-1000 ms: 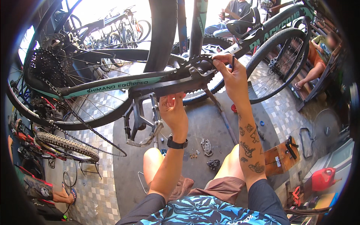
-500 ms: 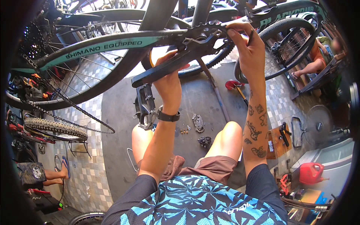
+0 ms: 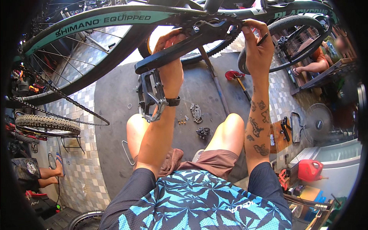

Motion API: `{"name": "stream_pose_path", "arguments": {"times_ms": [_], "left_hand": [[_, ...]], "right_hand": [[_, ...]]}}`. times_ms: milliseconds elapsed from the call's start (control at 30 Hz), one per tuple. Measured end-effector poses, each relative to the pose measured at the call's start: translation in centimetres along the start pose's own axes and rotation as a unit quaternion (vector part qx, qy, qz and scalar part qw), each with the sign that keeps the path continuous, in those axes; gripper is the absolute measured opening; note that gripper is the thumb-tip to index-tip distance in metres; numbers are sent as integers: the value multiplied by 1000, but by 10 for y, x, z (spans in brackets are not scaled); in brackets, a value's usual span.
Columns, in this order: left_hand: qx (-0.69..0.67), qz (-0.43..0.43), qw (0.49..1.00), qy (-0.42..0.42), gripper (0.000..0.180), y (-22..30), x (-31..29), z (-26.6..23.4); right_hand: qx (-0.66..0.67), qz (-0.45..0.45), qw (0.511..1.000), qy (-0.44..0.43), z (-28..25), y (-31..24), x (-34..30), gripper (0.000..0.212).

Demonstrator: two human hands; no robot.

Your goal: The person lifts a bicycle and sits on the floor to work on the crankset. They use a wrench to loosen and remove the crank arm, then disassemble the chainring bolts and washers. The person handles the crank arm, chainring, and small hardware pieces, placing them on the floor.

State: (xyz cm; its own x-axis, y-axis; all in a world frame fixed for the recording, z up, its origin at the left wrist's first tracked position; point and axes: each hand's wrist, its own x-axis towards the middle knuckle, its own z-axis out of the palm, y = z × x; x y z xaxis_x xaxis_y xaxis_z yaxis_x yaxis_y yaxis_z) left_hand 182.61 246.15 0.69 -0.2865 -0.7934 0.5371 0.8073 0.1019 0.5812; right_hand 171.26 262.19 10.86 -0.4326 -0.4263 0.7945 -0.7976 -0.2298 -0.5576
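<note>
A black crank arm (image 3: 165,58) slants across the upper middle in front of a bicycle frame, with a grey platform pedal (image 3: 151,96) hanging from its lower left end. My left hand (image 3: 171,74) is behind the crank arm, its fingers curled up around it; some fingertips are hidden. At the right rim of the dark chainring (image 3: 233,23), my right hand (image 3: 260,46) pinches with thumb and forefinger. A short dark rod (image 3: 263,39) pokes out from its curled fingers. The loose chain (image 3: 78,109) droops below the rear wheel at the left.
On the dark mat (image 3: 115,96) lie a coiled chain (image 3: 196,113), a black clump (image 3: 203,132) and small brass-coloured pieces (image 3: 181,122). A red-headed tool (image 3: 232,74) lies farther right. A fan (image 3: 318,123) and a red jug (image 3: 310,170) stand at the right. Other people sit at both sides.
The whole view has shifted slightly, and the bicycle and pedal appear higher. My left hand stays behind the crank arm and my right hand stays at the chainring's rim.
</note>
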Motion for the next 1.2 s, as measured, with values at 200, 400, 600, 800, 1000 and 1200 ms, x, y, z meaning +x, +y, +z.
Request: {"name": "stream_pose_path", "arguments": {"times_ms": [200,400,600,800,1000,1200], "left_hand": [[-175,-33,984,-23,31,-2,1,0],[-110,-40,990,-77,40,-5,0,-16],[-117,-29,990,-74,41,-8,1,-22],[-73,-40,994,-70,38,-13,-3,-30],[-41,-55,994,-82,32,-24,-4,-27],[-15,-53,991,-122,26,-18,-3,-26]], "right_hand": [[9,2,1000,-15,6,18,-7,24],[-66,11,997,-26,1,24,-4,28],[-18,-24,999,-28,4,24,0,26],[-52,-18,998,-39,-3,27,-2,26],[-45,0,999,-27,-6,35,-13,24],[-80,-26,995,-47,-9,34,-12,23]]}}
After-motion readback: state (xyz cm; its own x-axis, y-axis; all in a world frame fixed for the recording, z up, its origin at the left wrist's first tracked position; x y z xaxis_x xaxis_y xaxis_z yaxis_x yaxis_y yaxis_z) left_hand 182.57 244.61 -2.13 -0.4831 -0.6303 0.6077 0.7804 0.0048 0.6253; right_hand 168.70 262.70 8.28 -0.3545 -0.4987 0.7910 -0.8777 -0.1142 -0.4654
